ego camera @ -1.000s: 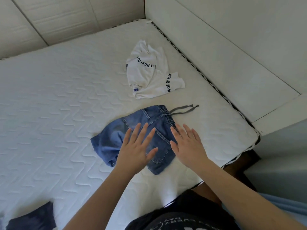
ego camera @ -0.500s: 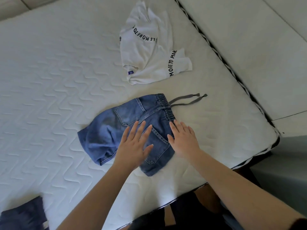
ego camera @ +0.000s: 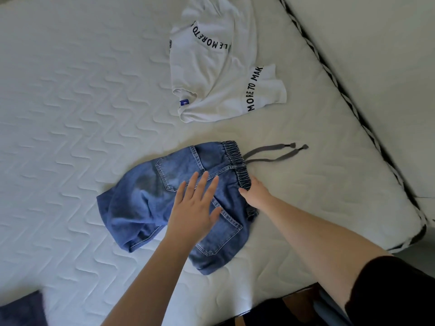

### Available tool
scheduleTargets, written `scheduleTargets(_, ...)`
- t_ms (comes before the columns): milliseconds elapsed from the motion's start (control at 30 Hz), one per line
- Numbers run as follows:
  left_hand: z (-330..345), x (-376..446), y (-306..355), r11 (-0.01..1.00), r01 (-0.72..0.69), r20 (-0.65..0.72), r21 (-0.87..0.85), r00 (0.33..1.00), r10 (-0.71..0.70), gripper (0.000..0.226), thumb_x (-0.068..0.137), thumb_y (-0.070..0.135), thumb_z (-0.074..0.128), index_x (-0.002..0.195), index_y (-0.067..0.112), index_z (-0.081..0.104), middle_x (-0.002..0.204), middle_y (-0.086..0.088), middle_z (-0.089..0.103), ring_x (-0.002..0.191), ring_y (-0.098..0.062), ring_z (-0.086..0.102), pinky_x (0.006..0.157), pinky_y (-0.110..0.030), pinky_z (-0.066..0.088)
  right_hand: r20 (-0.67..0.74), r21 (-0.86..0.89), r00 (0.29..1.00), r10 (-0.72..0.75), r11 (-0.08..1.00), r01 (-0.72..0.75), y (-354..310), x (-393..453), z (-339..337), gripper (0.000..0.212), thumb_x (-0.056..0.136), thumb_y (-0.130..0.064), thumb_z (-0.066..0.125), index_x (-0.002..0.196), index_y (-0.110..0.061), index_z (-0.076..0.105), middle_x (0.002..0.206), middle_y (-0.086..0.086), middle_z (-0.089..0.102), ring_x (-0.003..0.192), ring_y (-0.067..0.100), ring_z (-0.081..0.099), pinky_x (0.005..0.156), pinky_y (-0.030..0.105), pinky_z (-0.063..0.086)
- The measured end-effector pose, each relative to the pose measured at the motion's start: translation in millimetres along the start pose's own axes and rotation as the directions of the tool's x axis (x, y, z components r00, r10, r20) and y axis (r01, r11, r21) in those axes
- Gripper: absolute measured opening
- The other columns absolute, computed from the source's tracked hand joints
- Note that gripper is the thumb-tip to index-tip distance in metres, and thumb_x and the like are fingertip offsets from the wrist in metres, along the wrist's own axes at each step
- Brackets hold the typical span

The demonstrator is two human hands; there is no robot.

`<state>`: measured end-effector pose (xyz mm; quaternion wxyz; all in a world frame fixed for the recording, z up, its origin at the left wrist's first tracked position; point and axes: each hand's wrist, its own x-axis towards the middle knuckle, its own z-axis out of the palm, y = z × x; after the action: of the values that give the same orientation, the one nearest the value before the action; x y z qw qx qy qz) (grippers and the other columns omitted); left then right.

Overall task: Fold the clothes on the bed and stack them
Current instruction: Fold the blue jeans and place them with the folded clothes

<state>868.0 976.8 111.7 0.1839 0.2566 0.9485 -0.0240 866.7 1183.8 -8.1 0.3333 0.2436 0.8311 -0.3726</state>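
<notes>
Denim shorts (ego camera: 179, 198) lay half-folded mid-frame, left hand (ego camera: 195, 208) pressing flat, right hand (ego camera: 255, 192) pinching the waistband. White shirt (ego camera: 219, 74) above lay crumpled, unfolded; nothing was stacked.

White quilted mattress (ego camera: 70, 118) fills most of the view, stitched in a wavy zigzag pattern. Black-and-white braided piping (ego camera: 348, 100) runs along its right edge and turns at the near right corner. Past that edge, a plain off-white panel (ego camera: 376, 43), smooth, with a thin seam low on the right; can't tell if it's wall or bed frame. Light is soft and even, daylight-like, with faint shadows only. Bottom right, below the mattress corner, a dark gap with a bit of brown (ego camera: 299, 300), too dim to identify. Grey floor strip (ego camera: 421, 255) at far right.
</notes>
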Motion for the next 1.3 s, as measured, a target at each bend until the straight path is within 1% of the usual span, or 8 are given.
scheduleTargets(267,19,-2,10,0.993,0.075,0.114,-0.096,0.991,-0.064,0.069,0.100,0.056,0.025,0.155,0.032,-0.008,0.165,0.001,-0.007,0.151,-0.021,-0.013,0.122,-0.041,-0.006,0.104,0.224,0.986,0.129,0.963,-0.149,14,8,11,0.042,0.086,-0.028,0.073,0.120,-0.006,0.063,0.105,0.013,0.069,0.094,0.028,0.066,0.073,0.025,0.045)
scheduleTargets(400,21,-14,8,0.978,0.136,0.167,-0.158,0.980,-0.109,0.065,0.101,0.052,0.028,0.157,0.029,0.003,0.165,0.000,0.005,0.152,-0.020,-0.003,0.121,-0.039,0.000,0.081,0.240,0.996,-0.040,0.971,0.019,-1,-21,11,0.010,0.085,-0.013,0.065,0.095,-0.015,0.062,0.080,-0.001,0.063,0.080,0.024,0.064,0.058,0.024,0.042)
scheduleTargets(533,19,-21,6,0.947,0.156,0.125,-0.282,0.984,-0.125,0.058,0.102,0.047,0.033,0.154,0.025,0.022,0.157,0.001,0.029,0.146,-0.019,0.024,0.115,-0.038,0.024,0.063,0.096,0.970,-0.234,0.969,0.228,-14,-57,6,0.030,0.089,-0.020,0.061,0.116,-0.019,0.050,0.099,-0.004,0.060,0.088,0.019,0.057,0.071,0.028,0.038)
scheduleTargets(700,8,-21,12,0.644,0.316,0.242,-0.697,0.949,-0.203,0.055,0.101,0.048,0.038,0.152,0.033,0.024,0.148,-0.002,0.040,0.131,-0.021,0.046,0.108,-0.041,0.038,0.123,-0.041,0.876,-0.467,0.879,0.475,-30,-120,4,0.026,0.087,-0.017,0.061,0.109,-0.014,0.046,0.094,0.003,0.063,0.084,0.025,0.062,0.068,0.037,0.046)
scheduleTargets(867,4,-27,6,0.458,0.502,0.307,-0.734,0.846,-0.435,0.076,0.086,0.067,0.051,0.150,0.038,0.024,0.141,-0.008,0.033,0.124,-0.026,0.047,0.103,-0.039,0.038,0.233,-0.238,0.693,-0.682,0.651,0.721,-40,-176,-1,0.031,0.079,-0.006,0.056,0.083,-0.021,0.029,0.076,-0.007,0.035,0.067,0.018,0.037,0.059,0.036,0.030)
scheduleTargets(1033,6,-32,-3,0.720,0.526,0.427,-0.453,0.837,-0.342,0.091,0.075,0.075,0.059,0.151,0.037,0.025,0.155,-0.007,0.021,0.142,-0.032,0.024,0.114,-0.051,0.030,0.409,-0.404,0.497,-0.765,0.337,0.850,-30,-206,6,0.021,0.082,-0.010,0.059,0.100,-0.014,0.051,0.099,0.005,0.054,0.089,0.027,0.050,0.072,0.040,0.038)
scheduleTargets(1133,5,-35,-2,0.790,0.470,0.611,-0.394,0.776,-0.157,0.096,0.076,0.064,0.061,0.154,0.033,0.015,0.162,-0.008,0.014,0.144,-0.032,0.025,0.114,-0.047,0.031,0.449,-0.418,0.455,-0.769,0.270,0.868,-24,-218,11,0.023,0.078,-0.010,0.061,0.099,-0.015,0.052,0.098,0.006,0.055,0.089,0.028,0.053,0.073,0.041,0.042)
scheduleTargets(1300,-7,-52,10,0.816,0.450,0.742,-0.363,0.669,-0.039,0.097,0.072,0.037,0.059,0.153,0.042,0.006,0.136,-0.009,0.053,0.096,-0.028,0.065,0.073,-0.038,0.061,0.360,-0.489,0.406,-0.840,0.200,0.849,-6,-232,24,0.025,0.074,-0.018,0.047,0.094,-0.026,0.060,0.086,-0.001,0.054,0.074,0.020,0.053,0.060,0.031,0.046)
